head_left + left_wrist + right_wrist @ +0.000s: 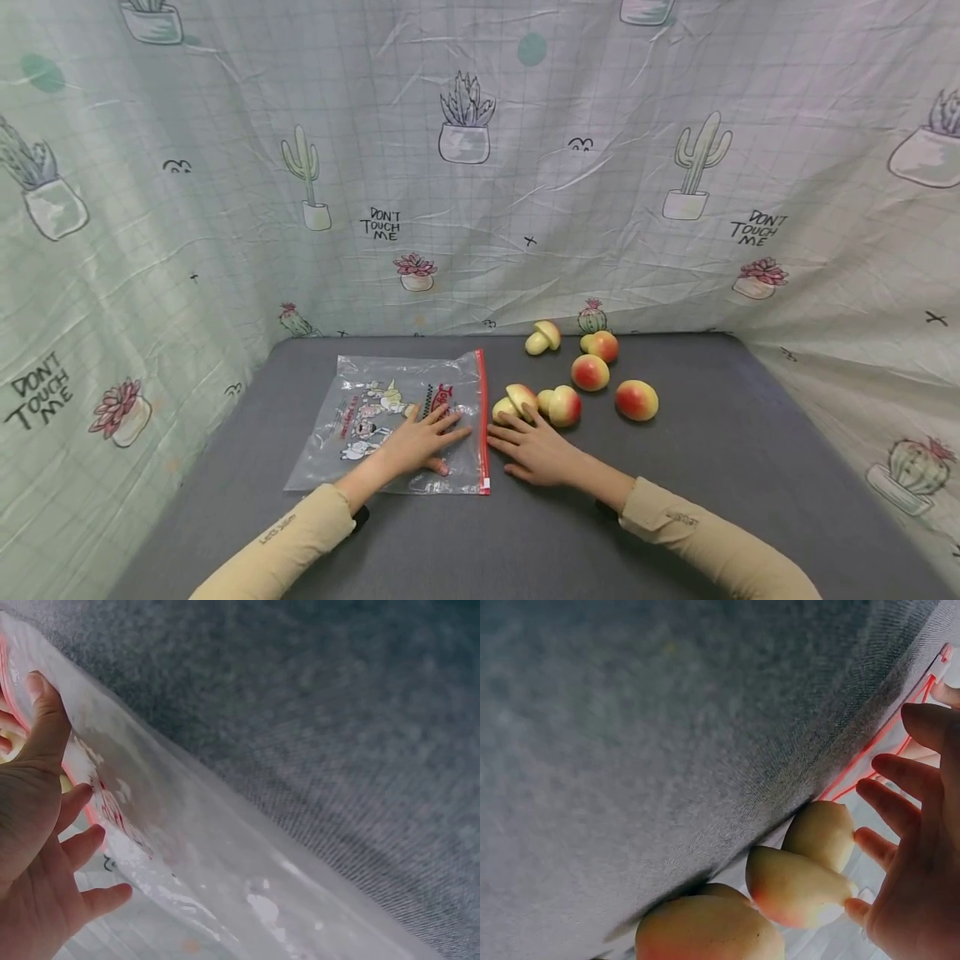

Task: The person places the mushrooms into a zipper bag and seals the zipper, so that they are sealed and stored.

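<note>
Zip bag and six mushrooms lie side by side on a grey surface

Head view: the transparent zip bag lies flat at seven o'clock from the centre, printed with cartoon figures and lettering, its red zip strip along the three o'clock edge. The left hand lies over it, back upward, its grip apart with the fingers spread. The right hand is just past the strip, at three o'clock from the left hand, its grip apart too. From this right hand, the yellow-and-red mushrooms sit thus: the nearest at eleven o'clock, partly behind the fingertips; another at one, with two more beyond it; one at two; one at twelve, near the back edge. A curtain printed with potted cacti hangs at twelve o'clock. Beige sleeves cover the forearms.

Left wrist view: the hand enters at nine o'clock, thumb and fingers separated. The bag's film runs from eleven to five o'clock, the red strip showing at ten.

Right wrist view: the hand reaches in from four o'clock, fingers separated, two tips at the edge of a mushroom at five; I cannot tell whether they press it. A larger-looking mushroom is at six, the strip at two.
</note>
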A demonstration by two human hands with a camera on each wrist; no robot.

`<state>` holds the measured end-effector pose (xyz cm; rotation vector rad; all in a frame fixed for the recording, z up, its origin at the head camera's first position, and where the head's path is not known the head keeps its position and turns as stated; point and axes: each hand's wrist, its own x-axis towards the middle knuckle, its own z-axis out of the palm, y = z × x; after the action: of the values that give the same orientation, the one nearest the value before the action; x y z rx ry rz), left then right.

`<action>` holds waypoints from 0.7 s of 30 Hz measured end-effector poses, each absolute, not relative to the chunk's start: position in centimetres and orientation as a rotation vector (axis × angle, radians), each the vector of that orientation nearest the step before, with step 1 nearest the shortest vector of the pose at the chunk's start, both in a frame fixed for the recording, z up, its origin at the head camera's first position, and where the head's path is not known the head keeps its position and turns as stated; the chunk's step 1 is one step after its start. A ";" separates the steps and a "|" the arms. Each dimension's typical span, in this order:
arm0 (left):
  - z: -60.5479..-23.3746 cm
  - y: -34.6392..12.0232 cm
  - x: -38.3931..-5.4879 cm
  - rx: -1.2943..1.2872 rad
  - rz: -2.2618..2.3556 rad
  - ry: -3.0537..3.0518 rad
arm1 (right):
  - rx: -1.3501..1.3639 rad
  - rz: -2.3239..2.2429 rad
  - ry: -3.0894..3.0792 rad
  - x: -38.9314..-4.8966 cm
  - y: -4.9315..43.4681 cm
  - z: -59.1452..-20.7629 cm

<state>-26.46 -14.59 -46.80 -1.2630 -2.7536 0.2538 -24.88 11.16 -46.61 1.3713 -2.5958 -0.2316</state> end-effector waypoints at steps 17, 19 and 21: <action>-46.8 -14.2 -26.1 -1.259 0.244 -2.789 | 1.402 -0.336 -2.545 -24.8 10.6 -47.1; -46.7 -14.3 -26.1 -1.257 0.234 -2.796 | 1.402 -0.380 -2.524 -24.8 10.6 -47.0; -46.6 -14.5 -26.2 -1.255 0.226 -2.794 | 1.392 -0.419 -2.513 -24.9 10.6 -47.0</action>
<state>-26.19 -14.46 -46.62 -1.2555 -2.7943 0.2260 -24.90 10.59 -47.00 1.3921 -2.5132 -0.4195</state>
